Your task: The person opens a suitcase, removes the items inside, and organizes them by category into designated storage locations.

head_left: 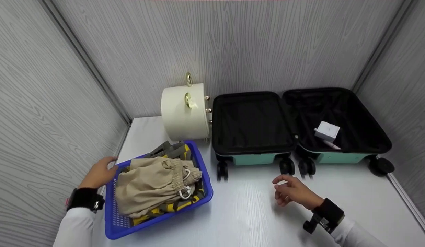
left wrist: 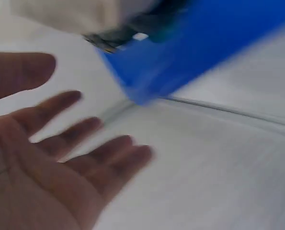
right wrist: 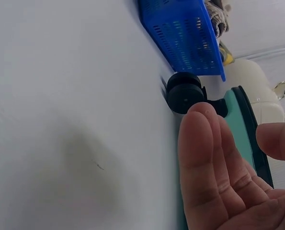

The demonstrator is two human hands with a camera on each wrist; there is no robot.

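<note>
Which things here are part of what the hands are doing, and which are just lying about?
In hand:
left hand open by the basket
clothes in it
right hand open near the suitcase

Lying about:
cream case
white box

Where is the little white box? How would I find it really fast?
Look for the open suitcase with the mint green shell at the back of the white table. Its two black-lined halves lie side by side; the little white box sits in the right half. It is the only bright white thing on that dark lining, with a thin pinkish pen beside it.
</note>
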